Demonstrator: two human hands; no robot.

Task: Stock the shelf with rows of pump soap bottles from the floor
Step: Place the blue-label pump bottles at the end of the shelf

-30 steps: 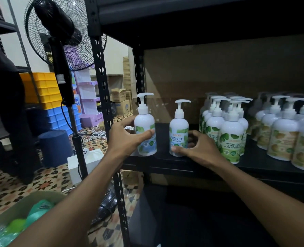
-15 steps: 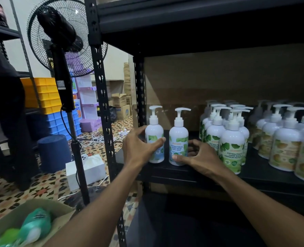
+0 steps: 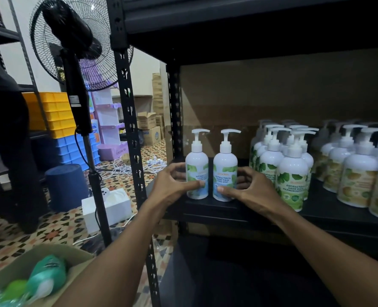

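Lower left of the frame: a box [image 3: 17, 268] holds green containers [image 3: 47, 273]. Centre: the left hand [image 3: 170, 189] grips the first bottle [image 3: 197, 167] and the right hand [image 3: 253, 192] grips the second bottle [image 3: 225, 169], thumbs across the labels, fingers curled behind; both stand upright, just beside each other, at the front edge of the shelf [image 3: 205, 207]. Farther right, rows of green-label bottles [image 3: 292, 173] stand on the shelf; a fan [image 3: 77, 41] stands upper left.

2 bottles [image 3: 210, 167] on shelf [image 3: 217, 207], left of rows [image 3: 294, 169].
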